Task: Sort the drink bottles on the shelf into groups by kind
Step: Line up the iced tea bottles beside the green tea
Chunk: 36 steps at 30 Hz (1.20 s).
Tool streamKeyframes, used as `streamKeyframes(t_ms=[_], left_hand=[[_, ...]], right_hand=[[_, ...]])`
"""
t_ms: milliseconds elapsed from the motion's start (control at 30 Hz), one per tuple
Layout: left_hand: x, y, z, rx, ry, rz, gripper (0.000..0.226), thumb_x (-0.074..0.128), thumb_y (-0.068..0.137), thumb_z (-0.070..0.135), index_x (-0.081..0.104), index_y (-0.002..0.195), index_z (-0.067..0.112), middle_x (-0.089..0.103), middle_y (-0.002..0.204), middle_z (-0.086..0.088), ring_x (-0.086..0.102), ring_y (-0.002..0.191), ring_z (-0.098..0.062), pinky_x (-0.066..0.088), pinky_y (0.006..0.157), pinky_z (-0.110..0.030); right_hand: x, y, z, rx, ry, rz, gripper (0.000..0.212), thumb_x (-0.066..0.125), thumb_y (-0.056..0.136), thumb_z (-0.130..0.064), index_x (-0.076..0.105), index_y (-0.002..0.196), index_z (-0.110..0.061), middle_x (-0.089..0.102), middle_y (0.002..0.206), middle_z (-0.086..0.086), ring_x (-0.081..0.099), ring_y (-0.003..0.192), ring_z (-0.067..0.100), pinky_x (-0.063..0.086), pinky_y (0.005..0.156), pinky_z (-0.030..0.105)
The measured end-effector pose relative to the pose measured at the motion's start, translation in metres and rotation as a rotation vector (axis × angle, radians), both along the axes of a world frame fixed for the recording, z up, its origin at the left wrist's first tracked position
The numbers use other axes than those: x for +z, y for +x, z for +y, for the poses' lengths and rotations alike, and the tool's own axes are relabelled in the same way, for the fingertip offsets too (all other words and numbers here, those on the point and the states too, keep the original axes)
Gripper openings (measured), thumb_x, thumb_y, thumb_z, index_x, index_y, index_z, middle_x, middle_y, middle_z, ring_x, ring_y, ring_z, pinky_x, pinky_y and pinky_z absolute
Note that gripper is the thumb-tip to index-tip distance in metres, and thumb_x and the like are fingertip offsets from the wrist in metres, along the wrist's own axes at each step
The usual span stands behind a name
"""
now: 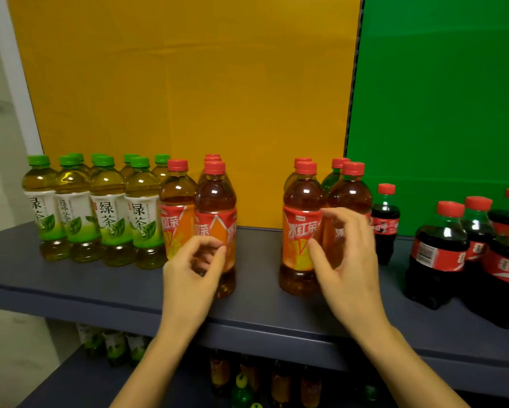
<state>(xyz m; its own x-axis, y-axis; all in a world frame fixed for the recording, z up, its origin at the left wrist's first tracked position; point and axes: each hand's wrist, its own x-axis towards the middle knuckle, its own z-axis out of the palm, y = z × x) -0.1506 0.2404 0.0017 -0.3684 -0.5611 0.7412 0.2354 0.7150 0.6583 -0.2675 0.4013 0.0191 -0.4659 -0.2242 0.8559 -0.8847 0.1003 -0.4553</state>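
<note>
Most of the sorting appears to be done. The clear plastic green tea bottles with green caps (100, 207) are gathered in one block to the left of the left hand (195, 265). The dark cola bottles with red caps and red labels (465, 248) are gathered to the right of the right hand (346, 248) on the dark grey shelf (106, 293).

The amber plastic iced tea bottles with red caps and orange labels are still split in two clusters, with a bare gap of shelf between them. The left cluster (215, 219) is just behind the left hand; the right cluster (301, 225) is just behind the right hand. Closing this gap seems to be what is left.

Both hands are loosely curled and released; nothing is grasped. The fingers are very near the labels, but whether they touch cannot be told.
</note>
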Motion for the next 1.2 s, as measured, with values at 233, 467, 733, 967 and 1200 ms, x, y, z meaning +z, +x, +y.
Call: streamKeyframes(t_ms=[233, 467, 733, 967, 1200], left_hand=[[-0.004, 0.013, -0.057, 0.199, 0.013, -0.018, 0.03, 0.067, 0.081, 0.012, 0.052, 0.107, 0.015, 0.052, 0.099, 0.003, 0.054, 0.087, -0.01, 0.045, 0.074, -0.014], [-0.011, 0.011, -0.089, 0.131, -0.006, -0.163, 0.068, 0.071, 0.077, 0.026, 0.034, 0.132, 0.013, 0.036, 0.124, 0.007, 0.045, 0.113, -0.013, 0.042, 0.091, -0.03], [-0.012, -0.011, -0.1, 0.006, 0.022, -0.215, 0.086, 0.077, 0.071, 0.028, 0.025, 0.138, 0.013, 0.046, 0.134, -0.007, 0.049, 0.12, -0.021, 0.043, 0.092, -0.03], [-0.017, -0.007, -0.106, 0.092, -0.019, -0.181, 0.086, 0.073, 0.075, 0.027, 0.022, 0.142, 0.008, 0.04, 0.137, -0.012, 0.04, 0.128, -0.025, 0.036, 0.099, -0.031], [-0.017, -0.003, -0.104, 0.129, -0.043, -0.109, 0.093, 0.075, 0.074, 0.021, 0.015, 0.145, 0.009, 0.03, 0.144, -0.013, 0.029, 0.135, -0.025, 0.03, 0.108, -0.036]], right_hand=[[-0.006, 0.024, -0.08, 0.39, 0.356, -0.304, 0.065, 0.07, 0.08, -0.029, 0.035, 0.134, -0.022, 0.043, 0.131, -0.009, 0.043, 0.121, 0.002, 0.036, 0.099, 0.014], [-0.017, 0.016, -0.125, 0.592, 0.301, -0.665, 0.072, 0.081, 0.067, -0.024, 0.041, 0.127, -0.029, 0.057, 0.126, -0.005, 0.056, 0.114, 0.009, 0.048, 0.1, 0.036], [-0.023, 0.014, -0.126, 0.407, 0.132, -0.595, 0.066, 0.082, 0.066, -0.03, 0.045, 0.121, -0.031, 0.06, 0.118, -0.008, 0.058, 0.108, 0.004, 0.05, 0.094, 0.028], [-0.024, 0.002, -0.134, 0.025, 0.072, -0.516, 0.077, 0.079, 0.068, -0.037, 0.038, 0.13, -0.015, 0.052, 0.125, 0.004, 0.051, 0.116, 0.019, 0.044, 0.095, 0.032], [-0.018, -0.007, -0.149, -0.096, 0.065, -0.538, 0.083, 0.077, 0.073, -0.028, 0.028, 0.137, -0.011, 0.046, 0.134, 0.008, 0.047, 0.123, 0.023, 0.04, 0.095, 0.031]])
